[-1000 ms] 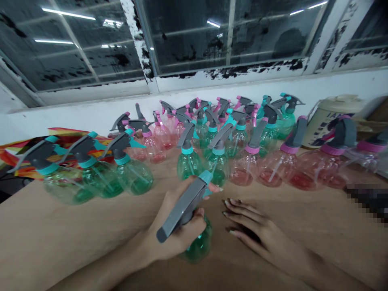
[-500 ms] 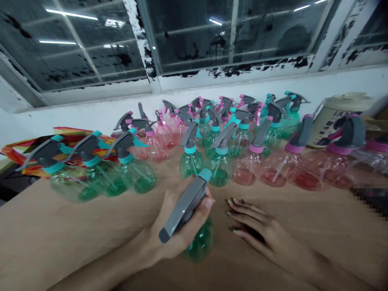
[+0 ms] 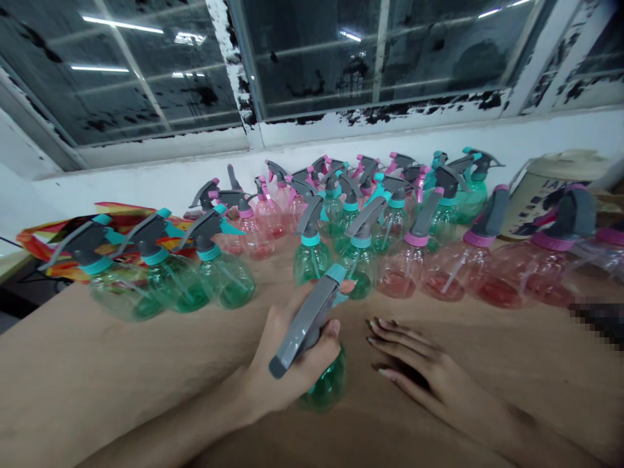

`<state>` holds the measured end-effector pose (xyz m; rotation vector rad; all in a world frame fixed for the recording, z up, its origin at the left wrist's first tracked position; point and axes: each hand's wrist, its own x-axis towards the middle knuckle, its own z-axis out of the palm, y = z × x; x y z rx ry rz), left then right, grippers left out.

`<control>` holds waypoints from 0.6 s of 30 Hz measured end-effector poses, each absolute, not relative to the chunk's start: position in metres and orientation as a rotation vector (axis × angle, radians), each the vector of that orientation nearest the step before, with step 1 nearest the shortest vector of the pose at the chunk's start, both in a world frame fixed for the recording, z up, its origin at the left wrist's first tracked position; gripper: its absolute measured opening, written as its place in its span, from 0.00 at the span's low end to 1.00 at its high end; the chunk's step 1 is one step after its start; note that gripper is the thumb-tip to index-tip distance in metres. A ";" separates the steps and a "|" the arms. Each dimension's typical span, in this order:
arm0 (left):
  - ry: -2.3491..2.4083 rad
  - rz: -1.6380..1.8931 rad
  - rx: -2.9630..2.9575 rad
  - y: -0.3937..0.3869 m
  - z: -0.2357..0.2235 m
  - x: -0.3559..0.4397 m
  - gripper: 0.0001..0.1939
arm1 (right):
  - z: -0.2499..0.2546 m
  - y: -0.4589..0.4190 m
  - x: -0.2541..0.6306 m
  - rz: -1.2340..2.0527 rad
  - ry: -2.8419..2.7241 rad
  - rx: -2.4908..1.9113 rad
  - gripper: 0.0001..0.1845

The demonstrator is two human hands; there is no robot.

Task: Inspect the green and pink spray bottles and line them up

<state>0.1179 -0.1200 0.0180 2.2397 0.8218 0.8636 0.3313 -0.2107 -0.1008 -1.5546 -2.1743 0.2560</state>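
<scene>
My left hand (image 3: 292, 351) is wrapped round the neck of a green spray bottle (image 3: 327, 385) at the near middle of the table. The bottle's grey trigger head with its turquoise nozzle shows above the hand; its collar is hidden by my fingers. My right hand (image 3: 419, 364) lies on the wooden table (image 3: 175, 383) to the right of that bottle, fingers stretched out, holding nothing. Just beyond both hands stands a row of green spray bottles (image 3: 312, 263) and pink spray bottles (image 3: 397, 270). Three more green spray bottles (image 3: 227, 283) stand in a row on the left.
More pink and green bottles crowd together toward the white wall (image 3: 160, 175) under the windows. A cream lidded container (image 3: 531, 188) stands at the back right. A red and yellow bag (image 3: 53, 240) lies behind the left row. A pixelated dark object (image 3: 599, 322) is at the right edge.
The view has shifted slightly. My left hand has moved a little, with the trigger head turned slightly and the teal trigger now showing beside the fingers. My right hand stays resting on the table.
</scene>
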 end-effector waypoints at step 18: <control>0.769 0.800 2.139 -0.121 0.019 0.118 0.15 | -0.100 -0.211 0.331 0.306 -2.132 -1.545 0.24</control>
